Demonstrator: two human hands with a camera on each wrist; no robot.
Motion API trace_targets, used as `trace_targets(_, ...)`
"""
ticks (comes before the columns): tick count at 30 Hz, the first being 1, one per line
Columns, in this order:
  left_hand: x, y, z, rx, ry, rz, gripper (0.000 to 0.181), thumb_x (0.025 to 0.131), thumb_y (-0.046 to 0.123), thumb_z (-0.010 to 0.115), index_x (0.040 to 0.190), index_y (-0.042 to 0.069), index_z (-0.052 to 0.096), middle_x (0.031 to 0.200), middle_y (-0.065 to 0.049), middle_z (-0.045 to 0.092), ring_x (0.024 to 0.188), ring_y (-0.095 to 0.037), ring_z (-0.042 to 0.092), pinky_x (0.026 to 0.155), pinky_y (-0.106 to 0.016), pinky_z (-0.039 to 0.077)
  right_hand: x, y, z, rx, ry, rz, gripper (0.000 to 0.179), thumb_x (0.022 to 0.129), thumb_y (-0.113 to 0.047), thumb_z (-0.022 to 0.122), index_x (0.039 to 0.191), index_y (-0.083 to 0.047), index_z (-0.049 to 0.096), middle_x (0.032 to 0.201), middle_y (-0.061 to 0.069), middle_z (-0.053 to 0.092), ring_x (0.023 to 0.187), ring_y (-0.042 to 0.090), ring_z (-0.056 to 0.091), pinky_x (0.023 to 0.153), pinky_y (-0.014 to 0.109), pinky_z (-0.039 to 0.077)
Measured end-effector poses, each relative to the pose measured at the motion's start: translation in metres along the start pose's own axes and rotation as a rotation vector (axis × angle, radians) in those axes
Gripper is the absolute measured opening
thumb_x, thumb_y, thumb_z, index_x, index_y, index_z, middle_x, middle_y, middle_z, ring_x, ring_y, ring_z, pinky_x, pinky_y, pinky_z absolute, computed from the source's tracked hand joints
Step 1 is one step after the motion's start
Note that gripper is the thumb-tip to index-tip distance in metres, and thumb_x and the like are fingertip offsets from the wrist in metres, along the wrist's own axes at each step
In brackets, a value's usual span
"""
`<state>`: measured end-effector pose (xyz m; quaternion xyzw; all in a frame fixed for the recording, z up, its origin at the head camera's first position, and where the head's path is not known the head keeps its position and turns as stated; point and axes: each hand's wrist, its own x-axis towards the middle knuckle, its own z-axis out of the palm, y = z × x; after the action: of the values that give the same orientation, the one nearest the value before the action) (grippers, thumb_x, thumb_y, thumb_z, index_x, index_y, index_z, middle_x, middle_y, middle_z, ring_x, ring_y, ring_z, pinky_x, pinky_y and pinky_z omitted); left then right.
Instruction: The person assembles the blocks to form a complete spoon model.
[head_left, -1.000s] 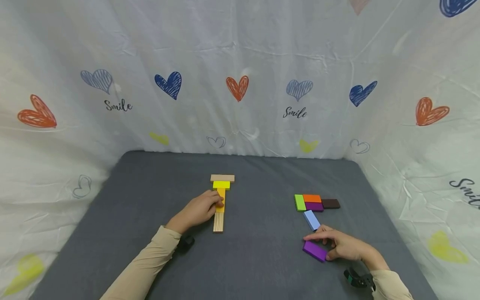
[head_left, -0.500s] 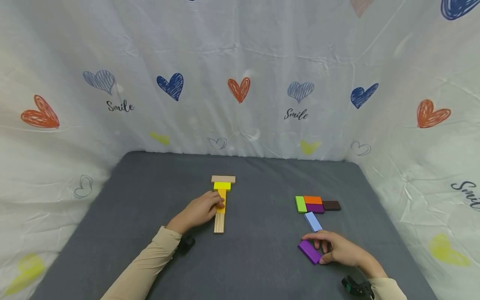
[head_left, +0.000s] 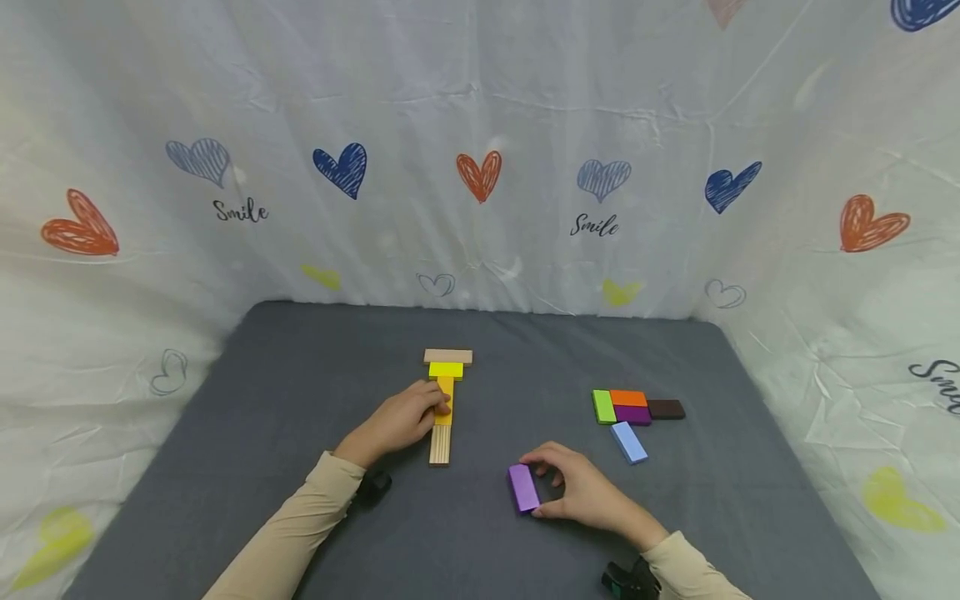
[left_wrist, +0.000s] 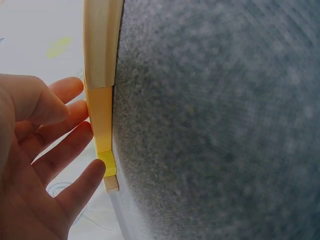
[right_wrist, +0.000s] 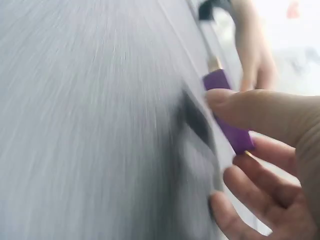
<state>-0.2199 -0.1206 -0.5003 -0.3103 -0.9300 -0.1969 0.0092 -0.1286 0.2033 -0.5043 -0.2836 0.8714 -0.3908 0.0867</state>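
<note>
The right hand (head_left: pixel 581 490) pinches the purple block (head_left: pixel 523 487) between thumb and forefinger, the other fingers loosely bent behind. The block is tilted and held above the grey cloth (head_left: pixel 480 546), to the right of the left row's near end and well apart from it; in the right wrist view its shadow falls separately on the cloth.

The left hand (head_left: pixel 396 423) has its fingers spread and relaxed, the tips at the side of the amber block (left_wrist: pixel 101 117); how hard they press, I cannot tell.

That block sits in a row running away from the person: the striped block (head_left: pixel 440 445) nearest, then amber, then the yellow block (head_left: pixel 446 369) set crosswise, and the longer tan block (head_left: pixel 447 357) across the far end.

Over to the right lies a flat group. The green block (head_left: pixel 603 407) stands lengthwise at its left; the orange block (head_left: pixel 627 398) and plum block (head_left: pixel 632 415) lie beside it, orange farther off, with the brown block (head_left: pixel 666 409) at their right end. The blue block (head_left: pixel 628 442) slants just nearer the person.

Beige sleeves (head_left: pixel 273 525) cover both arms. Behind hangs a white curtain (head_left: pixel 405 75) printed with hearts and "Smile".
</note>
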Motion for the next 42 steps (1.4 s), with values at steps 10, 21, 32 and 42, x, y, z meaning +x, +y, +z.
trace_targets(10,0.002,-0.001,0.001,0.005,0.016,0.005,0.022,0.093,0.006,0.055,0.105,0.016,0.070,0.107,0.004,0.064,0.102,-0.012,0.057,0.086,-0.034,0.055,0.044,-0.044,0.047,-0.068,-0.060,0.009,0.063,0.071,-0.032,0.088,0.126,-0.020,0.059,0.116,-0.007,0.060,0.096,0.006,0.057,0.079,0.019,0.049)
trace_targets(21,0.001,-0.002,0.000,-0.008,0.028,0.000,0.022,0.093,0.005,0.056,0.105,0.016,0.070,0.106,0.003,0.065,0.101,-0.012,0.058,0.086,-0.035,0.056,0.062,-0.060,0.073,-0.179,0.037,-0.092,0.066,0.068,-0.034,0.090,0.123,-0.019,0.058,0.114,-0.003,0.059,0.094,0.008,0.058,0.080,0.017,0.050)
trace_targets(32,0.001,-0.003,0.002,-0.011,0.012,-0.017,0.023,0.092,0.005,0.057,0.107,0.016,0.069,0.105,0.004,0.065,0.100,-0.012,0.057,0.086,-0.034,0.055,0.068,-0.060,0.083,-0.212,0.034,-0.059,0.064,0.067,-0.035,0.091,0.120,-0.018,0.058,0.111,-0.003,0.054,0.090,0.006,0.055,0.074,0.014,0.047)
trace_targets(42,0.002,-0.003,0.003,-0.022,0.004,-0.027,0.022,0.093,0.006,0.056,0.108,0.015,0.069,0.106,0.004,0.065,0.101,-0.012,0.057,0.087,-0.035,0.055,0.070,-0.059,0.084,-0.220,0.027,-0.042,0.061,0.068,-0.038,0.090,0.116,-0.018,0.058,0.110,-0.003,0.054,0.088,0.005,0.055,0.074,0.015,0.049)
